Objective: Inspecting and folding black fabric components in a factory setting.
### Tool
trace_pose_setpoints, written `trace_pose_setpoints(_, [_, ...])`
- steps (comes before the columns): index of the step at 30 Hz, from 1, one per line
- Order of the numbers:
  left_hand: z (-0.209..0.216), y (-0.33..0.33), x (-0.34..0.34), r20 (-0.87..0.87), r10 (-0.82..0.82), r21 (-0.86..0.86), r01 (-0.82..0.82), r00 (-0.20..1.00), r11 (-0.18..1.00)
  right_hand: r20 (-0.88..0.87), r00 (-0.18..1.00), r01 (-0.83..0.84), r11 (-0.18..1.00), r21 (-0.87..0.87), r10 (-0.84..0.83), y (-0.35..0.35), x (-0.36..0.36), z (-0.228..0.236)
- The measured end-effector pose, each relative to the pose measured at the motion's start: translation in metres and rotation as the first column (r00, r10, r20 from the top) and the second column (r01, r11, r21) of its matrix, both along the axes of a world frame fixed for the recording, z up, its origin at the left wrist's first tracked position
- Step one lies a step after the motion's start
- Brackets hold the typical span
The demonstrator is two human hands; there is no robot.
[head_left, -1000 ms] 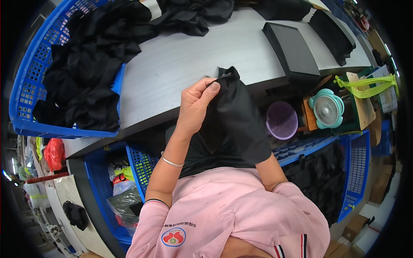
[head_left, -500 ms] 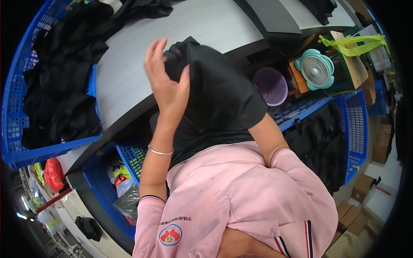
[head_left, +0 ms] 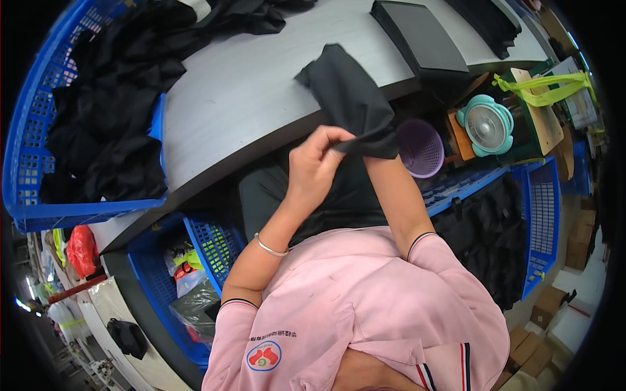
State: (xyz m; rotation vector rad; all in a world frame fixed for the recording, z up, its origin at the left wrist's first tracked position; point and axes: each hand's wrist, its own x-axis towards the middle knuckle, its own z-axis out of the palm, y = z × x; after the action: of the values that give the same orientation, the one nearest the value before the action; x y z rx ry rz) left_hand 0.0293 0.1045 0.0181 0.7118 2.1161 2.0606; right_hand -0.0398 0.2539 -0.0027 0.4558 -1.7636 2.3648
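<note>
A black cloth piece (head_left: 355, 98), tube-like or pouch-like, is drawn over my right hand and hangs out over the table's near edge. Its hem (head_left: 378, 146) lies around my right wrist. Only the bare right forearm (head_left: 394, 195) shows below it; the right hand and its fingers are hidden inside. My left hand (head_left: 313, 163), with a silvery bangle on the wrist, pinches the hem between thumb and fingers on the left side. The cloth's far end reaches up above the grey tabletop (head_left: 241, 85).
A blue crate (head_left: 85, 214) heaped with black cloth stands at the left. Black folded stacks (head_left: 424, 39) lie at the back right. Nearby on the right are a purple basket (head_left: 422, 148) and a teal fan (head_left: 486, 124). More blue crates (head_left: 538, 215) flank me.
My left hand has come down from the cloth's upper part, going from spread fingers to a pinch on the hem. The cloth now sits straighter along my right arm.
</note>
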Motion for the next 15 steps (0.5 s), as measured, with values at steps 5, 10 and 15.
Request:
trace_pose_setpoints(5, [0.017,-0.016,-0.033,0.422,-0.225,0.431,0.024,0.878,0.902,-0.030,0.995,-0.098,0.986,-0.134,0.094,-0.019,0.000,-0.002])
trace_pose_setpoints(10, [0.039,-0.061,-0.068,0.189,-0.564,-0.043,0.581,0.804,0.813,-0.524,0.844,0.429,0.727,0.536,-0.111,-0.026,0.028,0.009])
trace_pose_setpoints(15, [0.031,-0.062,-0.064,0.257,-0.307,0.062,0.302,0.916,0.951,0.304,0.951,0.078,0.915,-0.396,0.050,-0.054,0.074,-0.002])
